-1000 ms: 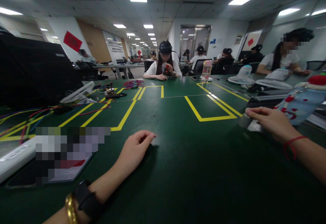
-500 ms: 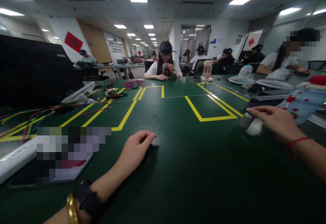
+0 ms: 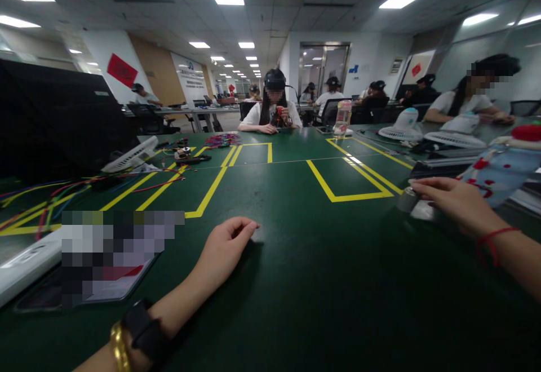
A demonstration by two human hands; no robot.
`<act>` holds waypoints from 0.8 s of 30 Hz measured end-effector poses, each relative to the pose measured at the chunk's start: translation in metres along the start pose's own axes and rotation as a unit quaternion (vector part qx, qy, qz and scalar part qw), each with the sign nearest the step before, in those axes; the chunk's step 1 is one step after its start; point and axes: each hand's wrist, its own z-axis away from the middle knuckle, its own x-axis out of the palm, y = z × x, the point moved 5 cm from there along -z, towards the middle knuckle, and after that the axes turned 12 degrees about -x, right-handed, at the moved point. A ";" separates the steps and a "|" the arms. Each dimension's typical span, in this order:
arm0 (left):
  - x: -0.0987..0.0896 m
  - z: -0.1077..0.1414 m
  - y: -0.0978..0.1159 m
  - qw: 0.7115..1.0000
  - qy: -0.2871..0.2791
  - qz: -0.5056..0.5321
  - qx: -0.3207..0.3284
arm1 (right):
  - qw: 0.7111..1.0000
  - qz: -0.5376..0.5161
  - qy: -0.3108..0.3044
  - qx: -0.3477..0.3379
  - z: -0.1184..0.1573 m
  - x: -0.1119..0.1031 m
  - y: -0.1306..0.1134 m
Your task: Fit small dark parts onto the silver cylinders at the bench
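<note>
My right hand (image 3: 454, 200) pinches the top of a small silver metal weight (image 3: 408, 199), a short cylinder, at the right side of the green table (image 3: 304, 282). The weight's base is at the tabletop, slightly tilted in view; whether it touches cannot be told. Just under these fingers lies a small whitish piece (image 3: 422, 210), partly covered and unclear. My left hand (image 3: 230, 242) rests on the table near the middle, fingers curled in and thumb against the index finger. Nothing shows in it.
Left of my left arm lie a phone-like flat item (image 3: 122, 287) and a white power strip (image 3: 29, 259). Coloured wires (image 3: 54, 197) spread beyond them. A blue patterned bottle (image 3: 502, 169) stands behind my right hand. Yellow tape (image 3: 359, 197) marks the table. A person (image 3: 274, 107) sits opposite.
My right hand has shifted very slightly, with its fingers still on the weight. The left hand has stayed in place.
</note>
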 end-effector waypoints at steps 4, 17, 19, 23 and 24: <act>0.000 0.001 0.001 1.000 -0.001 0.002 -0.004 | 0.999 0.048 -0.009 0.010 0.001 -0.005 -0.001; 0.001 0.001 0.000 1.000 -0.005 -0.003 0.007 | 0.998 0.030 -0.057 -0.001 -0.003 0.001 0.000; 0.001 0.001 -0.001 1.000 -0.004 -0.004 0.007 | 0.998 0.023 -0.060 -0.004 -0.002 0.001 -0.001; 0.001 0.001 0.001 1.000 0.001 -0.002 0.007 | 0.997 0.030 -0.071 -0.016 -0.001 -0.001 -0.003; 0.001 0.001 0.001 1.000 0.000 0.000 0.007 | 0.996 0.043 -0.077 -0.027 0.000 -0.001 -0.004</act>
